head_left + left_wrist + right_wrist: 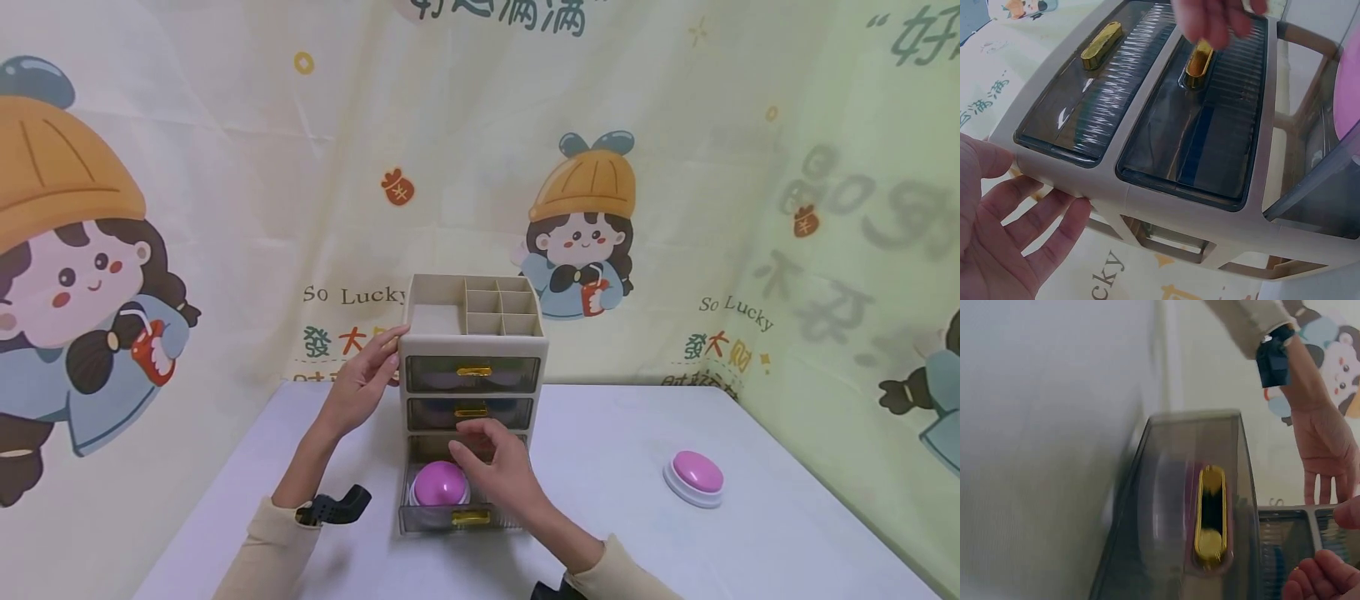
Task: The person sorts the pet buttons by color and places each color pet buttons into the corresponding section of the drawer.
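A beige desktop drawer cabinet (472, 345) stands upright on the table, with three smoky see-through drawers. Its bottom drawer (427, 521) is pulled out, and a pink dome-topped push button (440, 482) with a white base sits inside. My left hand (360, 387) rests against the cabinet's left side, fingers extended; in the left wrist view its fingertips (1079, 209) touch the side wall. Above the pulled-out drawer hovers my right hand (502, 467), fingers loosely bent and nothing seen in them. It is close to the gold handle (1199, 65) of the closed middle drawer; contact cannot be told.
Another pink push button (697, 472) on a white base lies to the right on the white table (600, 533). The cabinet's top tray (438, 317) has a large compartment and several small ones. A printed cloth (465, 125) hangs behind the table.
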